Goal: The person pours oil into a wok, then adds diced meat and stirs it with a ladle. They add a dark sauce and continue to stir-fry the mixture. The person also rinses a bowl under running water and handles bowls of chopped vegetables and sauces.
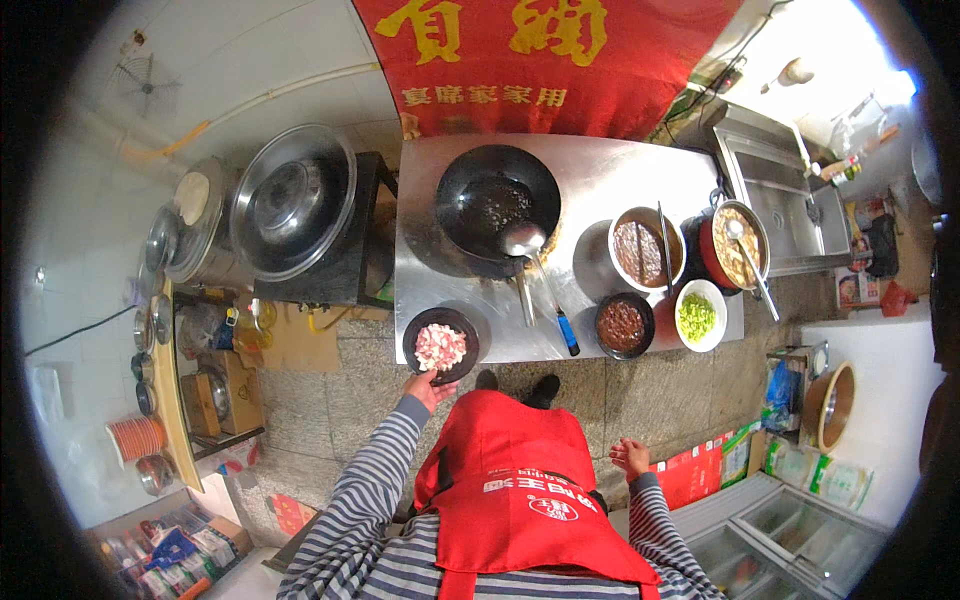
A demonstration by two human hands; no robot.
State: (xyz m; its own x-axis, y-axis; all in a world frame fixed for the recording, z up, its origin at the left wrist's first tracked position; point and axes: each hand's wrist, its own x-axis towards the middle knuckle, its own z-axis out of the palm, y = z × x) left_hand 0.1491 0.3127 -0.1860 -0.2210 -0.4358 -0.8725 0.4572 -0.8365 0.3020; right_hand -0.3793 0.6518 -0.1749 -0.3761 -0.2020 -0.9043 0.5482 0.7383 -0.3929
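My left hand grips the near rim of a dark bowl at the front left corner of the steel table. Diced pink-and-white raw meat fills the bowl. By my right side, over the floor, hangs my right hand, empty, its fingers loosely bent and apart. Farther back, a black wok holds a little shiny liquid, with bubbles or foam on its surface. A metal spatula with a blue-tipped handle rests across its near edge, beside the wok's own handle.
On the table's right stand a white bowl of brown sauce with chopsticks, a dark bowl of reddish paste, chopped greens in a white bowl, and a red pot with a ladle. A sink adjoins at right; a large metal basin sits left.
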